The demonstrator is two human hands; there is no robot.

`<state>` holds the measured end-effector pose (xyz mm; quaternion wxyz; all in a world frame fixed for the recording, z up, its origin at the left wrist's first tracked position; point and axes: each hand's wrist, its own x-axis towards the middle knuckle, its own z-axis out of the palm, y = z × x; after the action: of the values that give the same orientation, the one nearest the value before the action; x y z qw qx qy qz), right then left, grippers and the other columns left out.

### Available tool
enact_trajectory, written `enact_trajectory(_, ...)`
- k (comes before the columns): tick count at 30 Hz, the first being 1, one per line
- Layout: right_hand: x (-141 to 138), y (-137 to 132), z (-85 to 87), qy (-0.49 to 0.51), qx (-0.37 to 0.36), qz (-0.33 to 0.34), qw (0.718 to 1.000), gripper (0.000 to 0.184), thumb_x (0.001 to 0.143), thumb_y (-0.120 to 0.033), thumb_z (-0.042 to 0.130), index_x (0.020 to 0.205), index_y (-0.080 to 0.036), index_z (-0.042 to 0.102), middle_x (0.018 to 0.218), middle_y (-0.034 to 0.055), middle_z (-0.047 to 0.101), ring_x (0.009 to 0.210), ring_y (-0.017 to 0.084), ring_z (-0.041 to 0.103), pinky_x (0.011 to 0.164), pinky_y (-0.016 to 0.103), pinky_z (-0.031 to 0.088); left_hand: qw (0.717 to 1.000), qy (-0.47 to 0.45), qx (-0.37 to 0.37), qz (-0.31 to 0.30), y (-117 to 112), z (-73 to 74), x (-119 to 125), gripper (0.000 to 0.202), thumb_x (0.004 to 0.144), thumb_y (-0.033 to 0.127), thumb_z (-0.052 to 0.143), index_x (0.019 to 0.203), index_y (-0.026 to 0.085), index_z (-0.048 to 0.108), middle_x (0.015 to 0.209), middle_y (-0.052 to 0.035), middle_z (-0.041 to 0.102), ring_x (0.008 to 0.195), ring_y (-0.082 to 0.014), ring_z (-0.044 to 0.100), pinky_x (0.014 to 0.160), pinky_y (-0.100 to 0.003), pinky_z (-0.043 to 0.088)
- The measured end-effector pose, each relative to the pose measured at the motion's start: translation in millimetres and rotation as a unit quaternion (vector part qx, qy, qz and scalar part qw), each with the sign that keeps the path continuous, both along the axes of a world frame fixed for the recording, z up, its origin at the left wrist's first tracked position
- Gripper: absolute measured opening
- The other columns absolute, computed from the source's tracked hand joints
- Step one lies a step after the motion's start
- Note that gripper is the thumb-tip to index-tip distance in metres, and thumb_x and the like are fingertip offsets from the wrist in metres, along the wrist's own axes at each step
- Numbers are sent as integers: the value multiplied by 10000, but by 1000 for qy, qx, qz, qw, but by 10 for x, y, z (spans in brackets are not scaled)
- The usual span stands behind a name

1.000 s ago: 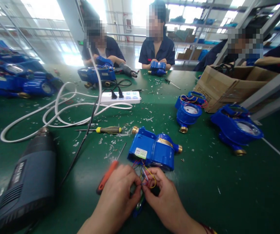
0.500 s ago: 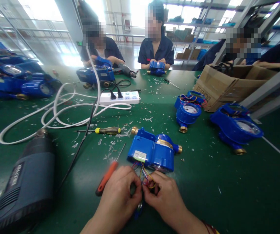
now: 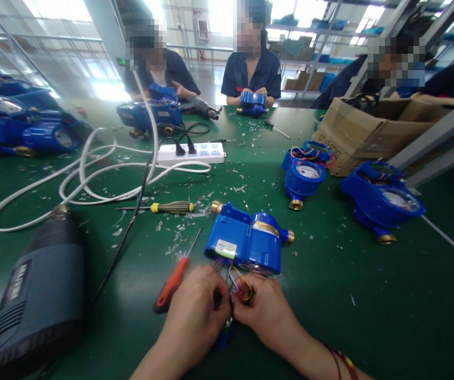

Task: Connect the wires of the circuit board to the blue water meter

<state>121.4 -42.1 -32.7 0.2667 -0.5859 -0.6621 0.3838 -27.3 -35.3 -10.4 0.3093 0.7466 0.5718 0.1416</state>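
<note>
Both hands meet at the near edge of the green tabletop, just in front of a blue water meter. The left hand and the right hand pinch a bundle of thin coloured wires that come out of the meter's near side; each grip is clenched on the wires, fingertips almost touching each other. A small blue part shows below the fingers, too hidden to name. The meter lies on the tabletop with its brass ends pointing left and right and a white label facing the hands.

Just left of the left hand lies an orange-handled screwdriver, its shaft pointing away toward the meter. Farther back lies a screwdriver with a black and yellow handle. A dark heat gun fills the near left corner, its black cord running away across the tabletop. A white power strip sits beyond, with looping white cable beside it. To the right stand two more blue meters and a cardboard box. Three co-workers in dark uniforms sit at the far side, two handling blue meters of their own.
</note>
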Motion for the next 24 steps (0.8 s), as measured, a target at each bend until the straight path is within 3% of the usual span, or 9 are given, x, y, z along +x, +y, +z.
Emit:
enact_trajectory(8,99,-25,-2,72,-31,12,997,95,780,-215,589,784,-203,683,688,-15,660,605,132,586,542,216,409,998,-50,-40,-11,41,-18,-84,87,738,137,476,689,180,534,742,-13,533,667,-140,502,590,-250,388)
enact_trajectory(17,59,-12,33,60,-4,12,998,106,727,-149,582,653,-165,656,594,-4,583,546,133,527,491,223,363,999,-25,-39,-26,51,40,-52,96,742,143,474,687,176,547,755,-30,553,713,-167,525,647,-279,410)
enact_trajectory(24,51,-9,87,29,23,34,999,119,743,-130,543,691,-162,646,640,10,571,574,140,513,509,231,360,994,-88,9,-71,-3,74,-106,122,853,209,428,893,223,543,838,-17,579,771,-159,531,693,-267,410)
